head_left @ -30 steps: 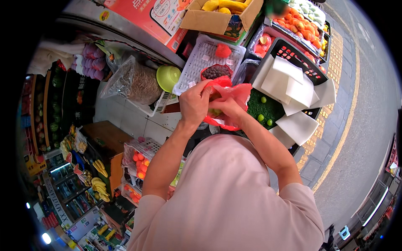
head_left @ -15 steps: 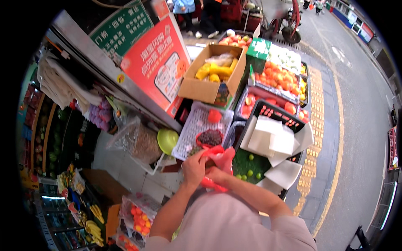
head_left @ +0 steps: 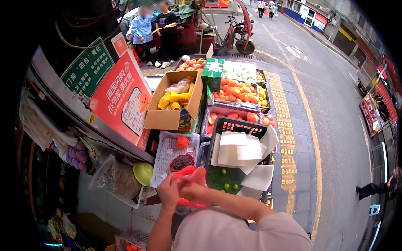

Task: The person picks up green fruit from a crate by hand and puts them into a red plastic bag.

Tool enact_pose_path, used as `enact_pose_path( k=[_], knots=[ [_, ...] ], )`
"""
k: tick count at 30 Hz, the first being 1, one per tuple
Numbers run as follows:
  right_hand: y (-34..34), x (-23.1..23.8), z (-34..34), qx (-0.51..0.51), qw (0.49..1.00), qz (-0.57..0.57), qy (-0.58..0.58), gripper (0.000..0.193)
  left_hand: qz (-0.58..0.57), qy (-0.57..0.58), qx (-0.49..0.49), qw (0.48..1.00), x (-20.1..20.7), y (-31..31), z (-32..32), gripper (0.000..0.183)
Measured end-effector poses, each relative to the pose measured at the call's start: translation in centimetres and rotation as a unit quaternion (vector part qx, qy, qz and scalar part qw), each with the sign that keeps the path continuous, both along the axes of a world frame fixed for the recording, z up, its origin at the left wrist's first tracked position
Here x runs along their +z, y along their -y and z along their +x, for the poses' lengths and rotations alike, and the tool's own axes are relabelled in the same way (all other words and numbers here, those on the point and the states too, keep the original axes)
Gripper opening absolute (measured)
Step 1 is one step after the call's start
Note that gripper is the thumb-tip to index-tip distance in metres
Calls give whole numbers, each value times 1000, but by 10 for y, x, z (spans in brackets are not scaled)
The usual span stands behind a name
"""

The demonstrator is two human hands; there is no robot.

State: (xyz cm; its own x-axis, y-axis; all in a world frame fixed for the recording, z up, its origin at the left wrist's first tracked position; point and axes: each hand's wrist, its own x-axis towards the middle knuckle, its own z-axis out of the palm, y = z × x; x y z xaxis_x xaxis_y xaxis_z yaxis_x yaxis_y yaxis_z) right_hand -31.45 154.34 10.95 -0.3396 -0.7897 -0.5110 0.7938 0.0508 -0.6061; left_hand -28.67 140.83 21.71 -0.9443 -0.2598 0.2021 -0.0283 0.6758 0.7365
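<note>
A thin red plastic bag (head_left: 193, 175) is bunched between my two hands, above the near end of a pale lilac plastic crate (head_left: 164, 157). My left hand (head_left: 169, 193) is closed on the left edge of the bag. My right hand (head_left: 197, 192) comes across from the right with its fingers curled in among the folds. Those fingertips are blurred and partly covered, with a greenish-brown patch by them. Just beyond the bag, dark purple grapes (head_left: 182, 162) lie in a red wrapping in the crate. A red foam-netted fruit (head_left: 182, 142) sits farther up.
Right of the bag stands a black crate (head_left: 234, 125) with white foam sheets (head_left: 234, 148) and several green fruits (head_left: 226, 186). An open carton (head_left: 163, 119) holds yellow-netted fruit. A green bowl (head_left: 143, 173) is to the left. Boxes of orange fruit (head_left: 236, 90) line the roadside.
The view has swung, so the stand now sits farther left and more street shows. Both hands remain at the red bag, and the right hand's fingers have shifted within its folds.
</note>
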Motion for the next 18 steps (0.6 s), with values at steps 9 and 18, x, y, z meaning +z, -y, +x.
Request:
enact_pose_path(
  k=[9, 18],
  knots=[
    [-128, 23, -41, -166, 962, 167, -140, 22, 3, -14, 38, 999, -7, 27, -3, 18],
    [-177, -112, -36, -293, 868, 351, -193, 51, -20, -24, 46, 998, -17, 30, -7, 21]
  ],
)
